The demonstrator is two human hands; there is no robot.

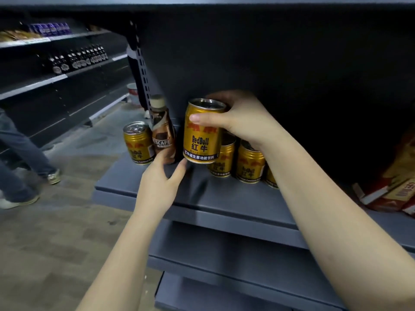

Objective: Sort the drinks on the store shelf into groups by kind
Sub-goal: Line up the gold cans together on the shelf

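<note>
My right hand (238,118) grips a gold Red Bull can (202,133) near its top and holds it lifted above the grey shelf (224,203). My left hand (160,180) is below it, fingers spread, with the fingertips touching the base of a brown Nescafe bottle (162,133) that stands upright. Left of the bottle stands another gold Red Bull can (138,143) at the shelf's left end. Behind my right wrist stand more gold cans (249,163), partly hidden by my arm.
Red and yellow packets (395,187) lie on the shelf at the right. Lower grey shelves (224,261) jut out beneath. Across the aisle, dark shelves hold dark bottles (78,59). A person's legs and shoes (27,167) stand at the left on the floor.
</note>
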